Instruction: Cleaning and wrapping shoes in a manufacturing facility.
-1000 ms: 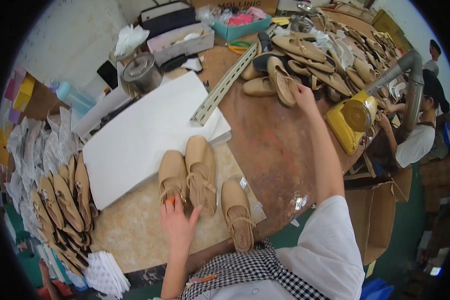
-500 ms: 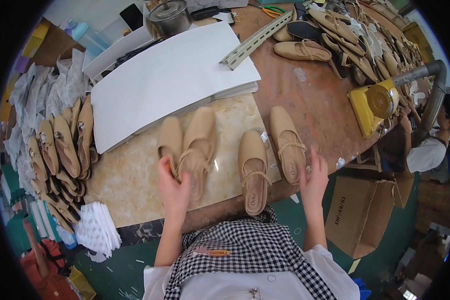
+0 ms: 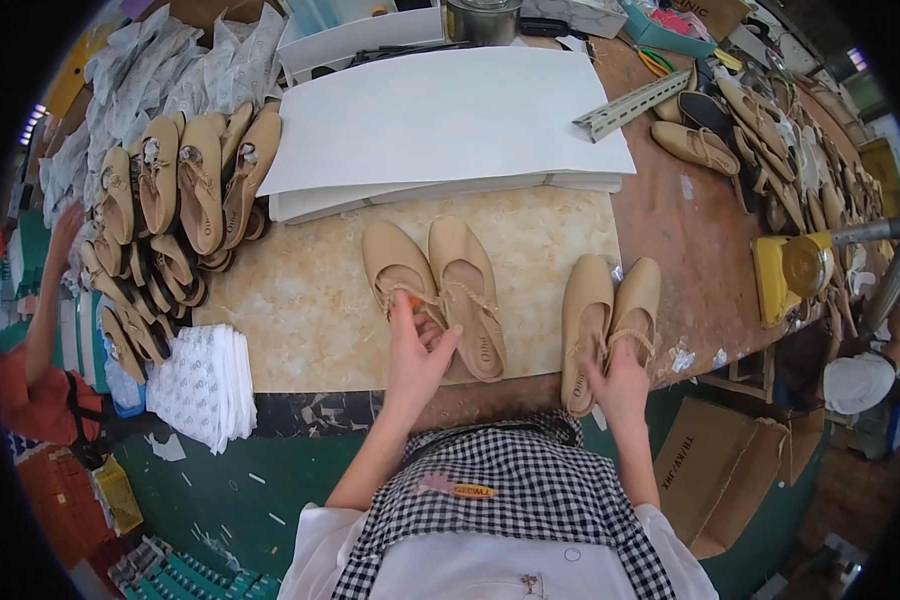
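Two pairs of beige mules with braided straps lie toes away from me. In the left pair, my left hand [image 3: 417, 345] is at the heel of the left mule [image 3: 398, 258]. Its fingers are curled round a small orange thing [image 3: 413, 302], mostly hidden. The pair's other mule [image 3: 470, 300] lies just to the right. Further right, my right hand [image 3: 622, 385] grips the back of a mule [image 3: 638, 295], its fingers over the insole, hiding the heel. Close beside it sits its mate [image 3: 585, 310], near my right thumb.
A stack of white sheets [image 3: 450, 125] lies behind the mules, with a slotted metal angle bar [image 3: 630, 105] on its corner. More mules [image 3: 200, 185] and printed tissue paper [image 3: 205, 385] are at left. Shoes pile up at far right beyond a yellow machine [image 3: 773, 280]. Co-workers are at both sides.
My view has swung left. The two right-hand mules, apart before, now lie side by side. My right hand has come onto the rightmost one; my left hand is still at the left pair.
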The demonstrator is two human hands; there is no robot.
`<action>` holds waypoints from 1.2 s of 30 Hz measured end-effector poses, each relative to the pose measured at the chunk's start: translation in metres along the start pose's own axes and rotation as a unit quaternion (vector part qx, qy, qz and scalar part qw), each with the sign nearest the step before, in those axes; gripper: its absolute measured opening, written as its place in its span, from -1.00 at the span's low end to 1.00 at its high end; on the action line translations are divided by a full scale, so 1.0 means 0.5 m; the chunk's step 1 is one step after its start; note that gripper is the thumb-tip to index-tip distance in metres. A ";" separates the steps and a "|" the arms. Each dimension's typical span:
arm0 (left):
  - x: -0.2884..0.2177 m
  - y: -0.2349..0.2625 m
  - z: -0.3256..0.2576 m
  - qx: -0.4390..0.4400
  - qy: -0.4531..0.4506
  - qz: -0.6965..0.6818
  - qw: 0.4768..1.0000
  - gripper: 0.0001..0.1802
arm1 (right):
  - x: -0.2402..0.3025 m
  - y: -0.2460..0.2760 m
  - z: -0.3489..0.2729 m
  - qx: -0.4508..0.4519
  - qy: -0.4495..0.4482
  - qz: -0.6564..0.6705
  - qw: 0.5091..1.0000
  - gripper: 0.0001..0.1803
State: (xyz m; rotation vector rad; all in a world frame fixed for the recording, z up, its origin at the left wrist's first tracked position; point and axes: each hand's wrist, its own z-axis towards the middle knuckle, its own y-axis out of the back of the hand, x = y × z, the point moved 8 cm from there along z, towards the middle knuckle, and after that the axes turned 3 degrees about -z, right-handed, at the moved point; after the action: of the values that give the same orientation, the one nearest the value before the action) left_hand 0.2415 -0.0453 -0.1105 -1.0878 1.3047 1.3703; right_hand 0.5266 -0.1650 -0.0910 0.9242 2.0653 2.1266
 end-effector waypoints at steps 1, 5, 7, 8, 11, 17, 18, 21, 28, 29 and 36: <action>-0.024 0.018 0.026 0.000 -0.003 -0.006 1.000 -0.14 | -0.022 -0.007 0.020 0.004 -0.044 0.007 0.999 -0.73; -0.138 0.027 0.139 0.214 -0.008 0.337 0.917 -0.71 | 0.035 0.027 0.054 -0.054 0.059 0.051 0.995 -0.80; -0.235 -0.030 0.234 0.130 -0.247 0.297 0.913 -0.70 | 0.085 -0.022 0.086 0.005 0.078 0.028 0.997 -0.83; -0.255 -0.067 0.290 0.102 -0.323 0.304 0.890 -0.61 | 0.112 -0.052 0.100 0.029 0.096 -0.003 0.995 -0.83; -0.144 -0.097 0.482 -0.001 -0.225 0.497 0.838 -0.45 | 0.157 -0.051 0.116 0.109 0.131 0.037 0.985 -0.81; -0.122 -0.164 0.450 0.051 -0.219 0.363 0.904 -0.54 | 0.066 0.006 0.064 0.082 0.013 0.252 0.964 -0.46; -0.174 -0.186 0.374 0.055 -0.291 0.364 0.883 -0.74 | 0.093 0.036 0.070 0.010 -0.002 0.423 0.906 -0.41; -0.298 -0.243 0.020 0.349 -0.373 0.208 0.834 -0.84 | 0.090 0.044 0.078 -0.011 -0.044 0.662 0.748 -0.32; -0.273 -0.166 -0.053 0.304 -0.350 0.031 0.885 -0.67 | 0.184 -0.015 -0.020 0.386 -0.113 0.586 0.704 -0.46; -0.244 -0.163 -0.072 0.295 -0.342 0.037 0.891 -0.64 | 0.166 -0.031 0.000 0.386 -0.115 0.588 0.702 -0.46; -0.163 -0.305 0.009 0.238 0.116 -0.275 0.924 -0.45 | 0.145 0.098 0.062 -0.100 0.198 0.261 0.940 -0.40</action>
State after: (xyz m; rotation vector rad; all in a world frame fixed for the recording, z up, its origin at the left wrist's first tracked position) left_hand 0.4062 -0.0428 -0.0580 -1.1691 1.2742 0.4831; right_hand 0.4987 -0.1121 -0.0200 1.2006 1.8361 2.9475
